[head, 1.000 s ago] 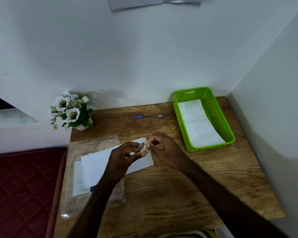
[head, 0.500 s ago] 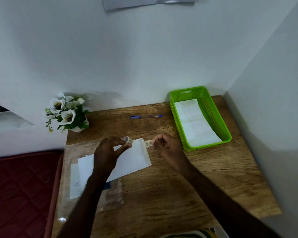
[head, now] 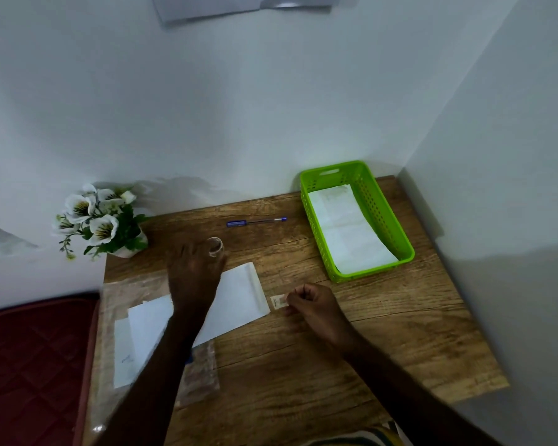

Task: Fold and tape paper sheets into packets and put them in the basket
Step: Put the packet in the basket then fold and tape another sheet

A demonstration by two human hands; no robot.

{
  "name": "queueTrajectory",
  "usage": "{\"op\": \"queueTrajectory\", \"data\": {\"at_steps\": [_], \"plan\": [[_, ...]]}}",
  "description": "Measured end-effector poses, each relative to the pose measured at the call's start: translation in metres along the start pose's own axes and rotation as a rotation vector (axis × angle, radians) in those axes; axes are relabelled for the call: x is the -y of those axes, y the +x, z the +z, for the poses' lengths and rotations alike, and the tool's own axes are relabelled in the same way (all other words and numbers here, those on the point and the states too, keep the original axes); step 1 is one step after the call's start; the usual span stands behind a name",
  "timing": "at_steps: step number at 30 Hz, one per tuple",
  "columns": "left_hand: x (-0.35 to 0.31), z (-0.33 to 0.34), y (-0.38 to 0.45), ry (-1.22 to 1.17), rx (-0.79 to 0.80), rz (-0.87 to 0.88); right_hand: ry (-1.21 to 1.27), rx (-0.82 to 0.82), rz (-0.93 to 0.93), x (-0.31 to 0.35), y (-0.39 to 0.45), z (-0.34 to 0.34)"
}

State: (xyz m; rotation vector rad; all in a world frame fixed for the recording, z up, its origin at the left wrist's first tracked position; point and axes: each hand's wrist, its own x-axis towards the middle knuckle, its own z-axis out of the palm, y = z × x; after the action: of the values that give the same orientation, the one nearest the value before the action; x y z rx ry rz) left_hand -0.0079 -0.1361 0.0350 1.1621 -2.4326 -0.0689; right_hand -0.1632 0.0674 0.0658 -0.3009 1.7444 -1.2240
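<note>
Two hands are seen over the desk [head: 303, 365]: a tape strip [head: 278, 300] is pinched by the right hand [head: 313, 305] beside the folded sheet [head: 239, 297]. A tape roll [head: 215, 246] is touched by the blurred left hand [head: 194, 272], whose grip cannot be told. Folded paper lies in the basket [head: 379, 214]; faint writing on the sheets cannot be read.

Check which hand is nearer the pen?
Left. The left hand is just below the pen, by the tape roll; the right hand sits lower, pinching a tape strip.

Left hand [head: 194, 275] reached forward, blurred; right hand [head: 310, 302] curled, pinching grip.
</note>
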Motion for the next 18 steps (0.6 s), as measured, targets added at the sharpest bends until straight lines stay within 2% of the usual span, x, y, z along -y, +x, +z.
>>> {"op": "queueTrajectory", "data": {"at_steps": [4,8,18], "plan": [[-0.032,-0.013,-0.038,-0.300,0.148,-0.062,-0.016,-0.003,0.040,-0.006,0.000,0.002],[-0.047,-0.012,-0.060,-0.341,0.325,-0.098,-0.078,0.015,0.046,-0.008,0.004,0.006],[-0.040,-0.006,-0.061,-0.461,0.439,-0.247,-0.260,0.028,-0.031,-0.005,0.011,0.015]]}}
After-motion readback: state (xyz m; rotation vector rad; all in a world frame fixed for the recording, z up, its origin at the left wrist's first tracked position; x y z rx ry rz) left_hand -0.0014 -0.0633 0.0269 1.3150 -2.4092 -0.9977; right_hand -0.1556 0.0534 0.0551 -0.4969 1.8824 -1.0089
